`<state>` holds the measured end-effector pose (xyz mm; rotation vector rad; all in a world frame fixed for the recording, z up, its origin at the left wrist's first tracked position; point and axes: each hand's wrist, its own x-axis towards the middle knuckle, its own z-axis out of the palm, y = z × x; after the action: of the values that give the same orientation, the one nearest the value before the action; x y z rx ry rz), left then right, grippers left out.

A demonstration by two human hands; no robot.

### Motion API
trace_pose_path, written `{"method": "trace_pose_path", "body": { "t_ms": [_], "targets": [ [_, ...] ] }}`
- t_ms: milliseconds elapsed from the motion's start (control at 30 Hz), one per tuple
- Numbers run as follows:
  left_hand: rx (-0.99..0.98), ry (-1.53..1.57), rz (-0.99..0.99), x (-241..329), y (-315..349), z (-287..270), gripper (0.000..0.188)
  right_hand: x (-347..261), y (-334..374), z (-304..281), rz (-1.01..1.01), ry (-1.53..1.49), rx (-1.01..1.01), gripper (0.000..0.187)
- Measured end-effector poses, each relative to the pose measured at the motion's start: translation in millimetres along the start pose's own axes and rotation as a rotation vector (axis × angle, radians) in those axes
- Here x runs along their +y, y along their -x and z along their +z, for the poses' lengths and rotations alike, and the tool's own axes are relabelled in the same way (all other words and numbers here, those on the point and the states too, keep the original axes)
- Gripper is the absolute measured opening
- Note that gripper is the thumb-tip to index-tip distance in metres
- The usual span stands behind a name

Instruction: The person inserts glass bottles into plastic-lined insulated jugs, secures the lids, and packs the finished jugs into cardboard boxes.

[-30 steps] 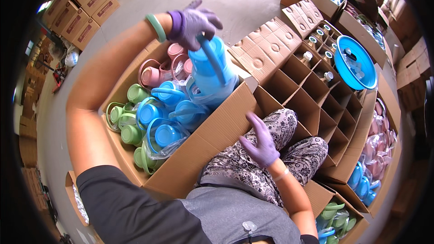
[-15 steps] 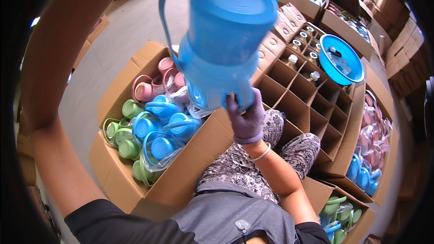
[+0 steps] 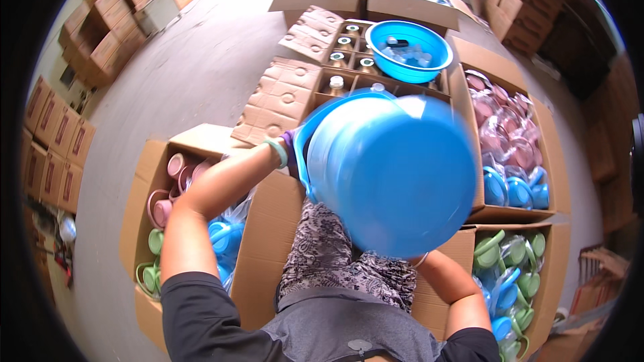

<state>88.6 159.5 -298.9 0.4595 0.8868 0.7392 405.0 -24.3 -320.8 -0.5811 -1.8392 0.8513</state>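
A large blue plastic thermos jug is held up in front of me, tilted, with its round base toward me and blurred by motion. Its blue carrying handle curves along the left side. My left hand, in a purple glove, reaches behind the jug beside that handle; its fingers are hidden. Behind the jug's lower right goes my right wrist, wearing a pale bracelet, while the right hand itself is covered by the jug. Beyond, a divided carton holds several gold-coloured bottles, some with white caps.
A blue basin with small clear pieces rests on the divided carton. Open cartons with pink, green and blue handled lids flank me: one left, two right. Moulded cardboard pads lie beside the divided carton. Stacked boxes stand far left.
The jug has come down and right, turning its base toward me. My left arm has lowered from high left; my right hand has passed out of sight behind the jug. The view has turned left.
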Motion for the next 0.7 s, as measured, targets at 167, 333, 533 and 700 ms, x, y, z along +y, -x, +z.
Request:
{"method": "trace_pose_path", "body": {
  "t_ms": [167, 333, 533, 700],
  "targets": [
    [0.225, -0.532, 0.574, -10, -55, 35, 0.061, 59, 8, -31, -0.065, 0.692, -0.552, 0.052],
    [-0.038, -0.751, 0.788, -38, -52, 56, 0.051, 94, 13, -66, 0.158, 0.922, -1.136, 0.039],
    [-0.087, -1.172, 1.251, -53, 27, 125, 0.043, 10, -93, -123, 0.008, 0.561, -0.011, 0.016],
    [-0.047, -1.334, 1.394, -44, 88, 146, 0.058, -37, -121, -98, -0.179, 0.354, -0.081, 0.071]
  ]
}}
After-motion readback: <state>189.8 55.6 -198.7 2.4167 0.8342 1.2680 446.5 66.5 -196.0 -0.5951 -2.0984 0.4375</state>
